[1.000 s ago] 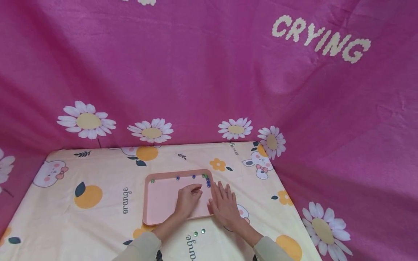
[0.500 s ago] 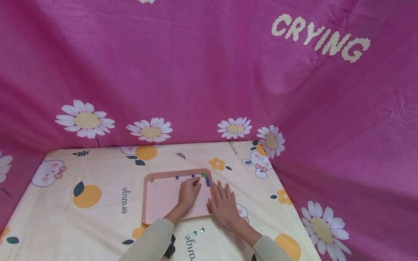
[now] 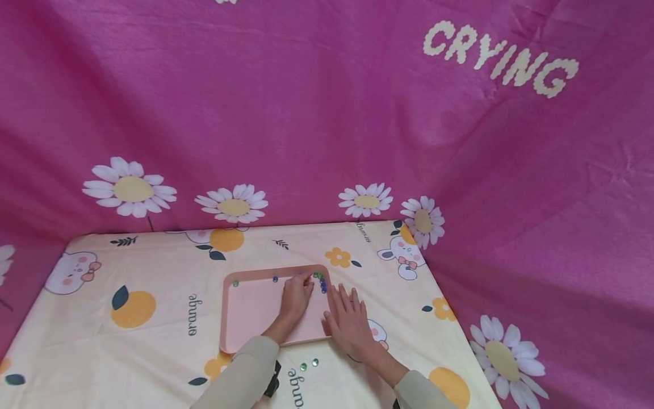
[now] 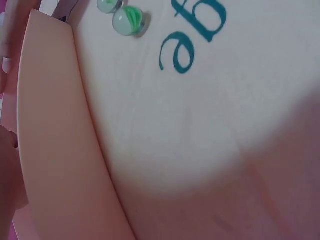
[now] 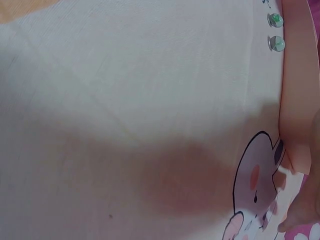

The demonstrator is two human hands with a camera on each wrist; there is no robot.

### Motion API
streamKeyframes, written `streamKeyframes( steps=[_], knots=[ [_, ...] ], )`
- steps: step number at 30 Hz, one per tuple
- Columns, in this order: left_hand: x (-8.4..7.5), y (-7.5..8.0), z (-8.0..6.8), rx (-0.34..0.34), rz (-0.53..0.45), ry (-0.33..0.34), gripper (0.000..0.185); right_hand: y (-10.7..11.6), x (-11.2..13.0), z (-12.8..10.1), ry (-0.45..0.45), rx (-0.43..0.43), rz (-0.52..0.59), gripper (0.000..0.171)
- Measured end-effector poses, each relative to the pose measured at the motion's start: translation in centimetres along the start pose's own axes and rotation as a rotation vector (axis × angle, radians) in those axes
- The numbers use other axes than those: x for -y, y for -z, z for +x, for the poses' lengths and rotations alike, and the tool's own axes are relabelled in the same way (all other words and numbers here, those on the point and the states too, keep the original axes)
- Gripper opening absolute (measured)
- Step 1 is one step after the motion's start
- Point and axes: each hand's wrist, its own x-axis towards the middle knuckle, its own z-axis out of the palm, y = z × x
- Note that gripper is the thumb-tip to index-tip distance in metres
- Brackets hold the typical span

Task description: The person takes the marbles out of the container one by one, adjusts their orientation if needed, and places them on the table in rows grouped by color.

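A pink rectangular tray [image 3: 240,346] lies on the cloth. My left hand [image 3: 296,298] reaches over it to the far wall, fingers curled at a spot beside the far right corner. Those fingertips cover what is beneath them, so a grasp cannot be made out. Green marbles [image 3: 317,275] and blue marbles [image 3: 324,287] cluster in that corner. Along the far wall sit a blue marble [image 3: 275,279] and, farther left, a green marble [image 3: 235,283]. My right hand [image 3: 352,326] lies with straightened fingers against the tray's right side.
Two clear marbles with green swirls, one of them a near marble [image 4: 128,21], lie on the cloth in front of the tray. A patterned tablecloth [image 3: 168,272] covers the table. Behind and to the right hangs a magenta curtain [image 3: 306,113] with daisies.
My left hand has moved up and slightly left to the far wall, now covering the spot where a blue marble showed. My right hand stays at the tray's right side.
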Motion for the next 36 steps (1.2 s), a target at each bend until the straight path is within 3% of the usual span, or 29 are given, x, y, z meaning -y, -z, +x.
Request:
streamKeyframes(
  steps=[9,14,24,36],
  knots=[
    [0.2,-0.1,0.7,0.041,0.05,-0.016,0.013,-0.1,0.2,-0.1,-0.024,0.011,0.031,0.065],
    [-0.1,0.0,0.9,0.067,0.065,0.006,0.016,-0.3,0.0,0.0,-0.018,-0.002,0.03,0.064],
    [-0.3,-0.5,1.2,0.043,0.199,-0.054,0.016,0.0,0.1,0.0,-0.01,0.004,-0.019,0.064],
    [-0.5,-0.9,1.4,0.04,0.26,-0.086,0.009,-0.3,-0.3,0.0,0.008,-0.001,-0.018,0.065]
  ],
)
